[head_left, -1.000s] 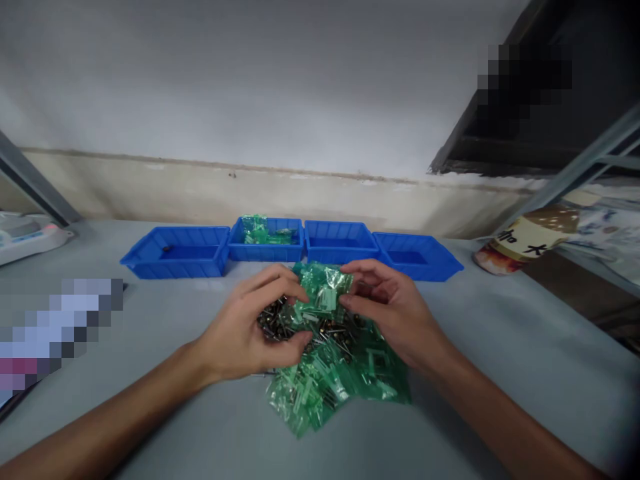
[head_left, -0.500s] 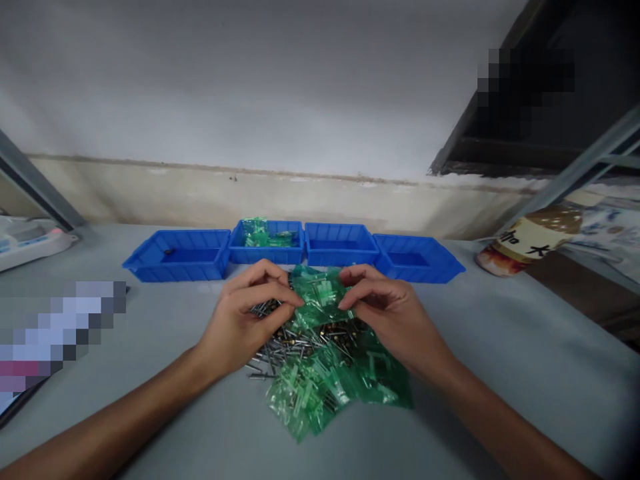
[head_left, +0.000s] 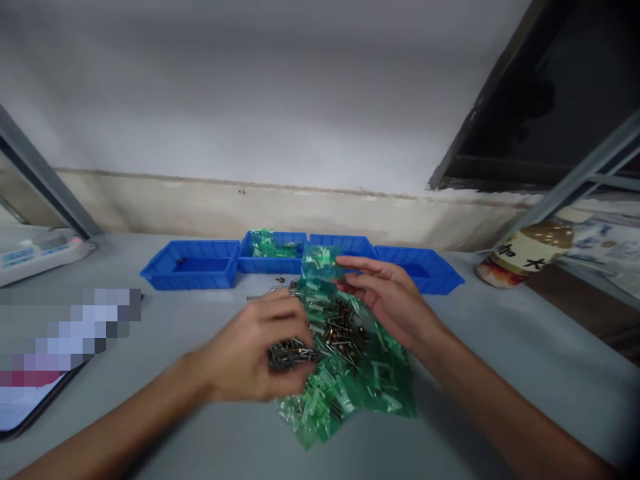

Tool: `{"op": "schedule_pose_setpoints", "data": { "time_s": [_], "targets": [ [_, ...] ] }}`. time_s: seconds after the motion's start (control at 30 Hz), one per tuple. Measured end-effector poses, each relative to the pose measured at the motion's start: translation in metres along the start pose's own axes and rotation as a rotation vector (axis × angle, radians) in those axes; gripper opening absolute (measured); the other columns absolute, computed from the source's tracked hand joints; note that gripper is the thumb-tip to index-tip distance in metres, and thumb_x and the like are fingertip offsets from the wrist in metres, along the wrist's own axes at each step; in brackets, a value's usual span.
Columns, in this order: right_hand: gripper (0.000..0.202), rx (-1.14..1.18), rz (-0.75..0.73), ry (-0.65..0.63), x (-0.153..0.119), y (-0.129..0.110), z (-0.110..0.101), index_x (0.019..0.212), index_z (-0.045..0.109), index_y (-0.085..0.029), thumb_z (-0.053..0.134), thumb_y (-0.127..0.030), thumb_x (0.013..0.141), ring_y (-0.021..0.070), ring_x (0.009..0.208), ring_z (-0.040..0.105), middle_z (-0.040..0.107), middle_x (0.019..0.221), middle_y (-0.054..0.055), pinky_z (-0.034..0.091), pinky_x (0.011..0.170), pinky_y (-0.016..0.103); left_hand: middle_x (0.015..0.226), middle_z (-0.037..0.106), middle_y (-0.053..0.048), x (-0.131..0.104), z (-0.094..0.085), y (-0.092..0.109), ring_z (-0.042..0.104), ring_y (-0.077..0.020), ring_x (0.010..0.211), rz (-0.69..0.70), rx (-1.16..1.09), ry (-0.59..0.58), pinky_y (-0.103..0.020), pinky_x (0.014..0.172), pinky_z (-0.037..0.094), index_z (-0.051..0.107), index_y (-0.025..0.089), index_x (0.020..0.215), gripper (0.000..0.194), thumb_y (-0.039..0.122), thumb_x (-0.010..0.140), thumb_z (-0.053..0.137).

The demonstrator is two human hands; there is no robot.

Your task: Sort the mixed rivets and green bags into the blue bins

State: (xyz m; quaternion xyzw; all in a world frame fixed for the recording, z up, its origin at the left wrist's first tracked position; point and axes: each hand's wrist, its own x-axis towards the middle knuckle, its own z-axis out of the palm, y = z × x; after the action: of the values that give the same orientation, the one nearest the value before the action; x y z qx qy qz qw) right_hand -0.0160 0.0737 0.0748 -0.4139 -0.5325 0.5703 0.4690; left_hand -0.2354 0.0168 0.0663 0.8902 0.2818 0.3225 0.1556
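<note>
My right hand point(head_left: 387, 293) pinches a small green plastic bag point(head_left: 320, 263) by its right edge and holds it up in front of the blue bins. Pale strip-like pieces show through the bag. My left hand point(head_left: 263, 347) is over the left side of a pile of thin metal pins point(head_left: 345, 333), some with brass-coloured ends. Its thumb and fingers are apart and curved, with pins visible in the gap; nothing is seen gripped. More green plastic bags point(head_left: 325, 400) lie at the front and right of the pile, with pale pieces inside.
Behind the pile stands a row of blue bins: a left bin point(head_left: 193, 267) with a small dark piece, one holding green bags point(head_left: 273, 247), and two to the right. A labelled bottle point(head_left: 530, 250) stands at right. A phone-like device and a white power strip point(head_left: 47, 253) lie left.
Both hands were at the green bag before. Now my left hand has let go and moved down over the pins, while my right hand has raised the bag towards the bins.
</note>
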Motion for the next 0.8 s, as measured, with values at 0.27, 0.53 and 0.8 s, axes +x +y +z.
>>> {"op": "schedule_pose_setpoints", "data": {
  "time_s": [0.27,0.53,0.8],
  "targets": [
    [0.024,-0.303,-0.050,-0.293,0.026,-0.014,-0.001,0.106,0.070,-0.024,0.065,-0.024,0.083,0.0209,0.102,0.066,0.070,0.114,0.007,0.057,0.081,0.036,0.100,0.061,-0.002,-0.007,0.014,0.012,0.053,-0.0256,0.095,0.048,0.136,-0.291,-0.045,0.092,0.038,0.068,0.024,0.095,0.049,0.049,0.056,0.081],
    [0.014,-0.471,-0.182,-0.162,0.000,0.014,-0.028,0.088,0.071,-0.021,0.065,-0.032,0.083,0.0175,0.081,0.068,0.073,0.085,0.004,0.053,0.076,0.033,0.098,0.064,-0.002,-0.008,0.013,0.010,0.057,-0.0238,0.093,0.053,0.144,-0.343,-0.042,0.094,0.037,0.068,0.024,0.104,0.041,0.040,0.068,0.077],
    [0.010,-0.599,-0.256,-0.193,-0.016,0.016,-0.014,0.089,0.071,-0.024,0.062,-0.026,0.087,0.0156,0.082,0.065,0.072,0.090,0.001,0.049,0.072,0.029,0.096,0.063,-0.002,-0.002,0.014,0.005,0.057,-0.0189,0.096,-0.111,-0.106,-0.268,-0.033,0.091,0.043,0.068,0.022,0.104,0.024,0.026,0.081,0.073]
  ]
}}
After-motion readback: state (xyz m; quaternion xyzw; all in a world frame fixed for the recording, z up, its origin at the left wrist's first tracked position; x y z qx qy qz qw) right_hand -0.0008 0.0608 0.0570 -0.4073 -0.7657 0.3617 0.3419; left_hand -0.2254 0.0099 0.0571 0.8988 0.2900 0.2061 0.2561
